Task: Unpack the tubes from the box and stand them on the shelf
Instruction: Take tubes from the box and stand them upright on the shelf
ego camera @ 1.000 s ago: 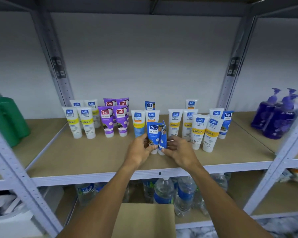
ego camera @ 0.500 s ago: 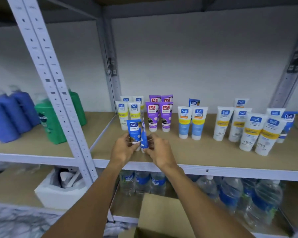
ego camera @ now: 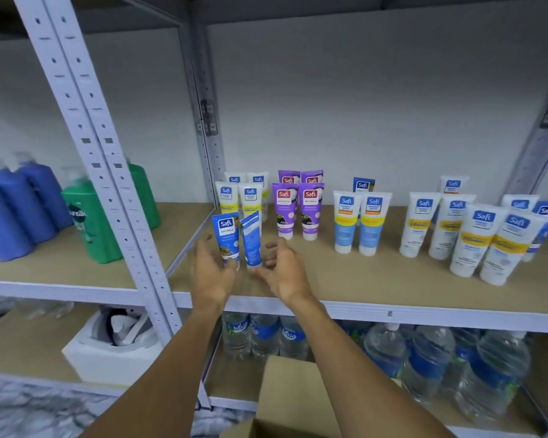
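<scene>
Closest to the camera there's a cardboard box (ego camera: 293,403) at the bottom edge, flap up, sitting below the shelf (ego camera: 393,286) front. Both forearms reach up over it toward the middle shelf board.

The left hand (ego camera: 211,273) has its fingers curled loosely around the base of the blue tube (ego camera: 227,237) with the label facing out; the thumb looks like it touches the tube's foot, but honestly can't tell if it's really gripping or just steadying. The right hand (ego camera: 283,268) is half open, fingers spread and bent, sitting just beside the second blue tube (ego camera: 251,238), which shows its back print. Fingertips are near its base, contact is blurry, so can't say if it's held.

Both blue tubes stand cap down on the shelf near the front edge, side by side, slightly leaning toward each other.

Right behind them: 4 white and yellow tubes (ego camera: 238,196), then 4 purple tubes (ego camera: 298,207) to their right. Further right, 2 white tubes with light blue bottoms (ego camera: 359,221) with 1 blue tube behind, then a bunch of white tubes with yellow bands (ego camera: 475,235).

Left bay has green bottles (ego camera: 91,222) and blue bottles (ego camera: 16,213). Water bottles (ego camera: 424,361) fill the lower shelf, plus a white foam box (ego camera: 108,358) on the left.
</scene>
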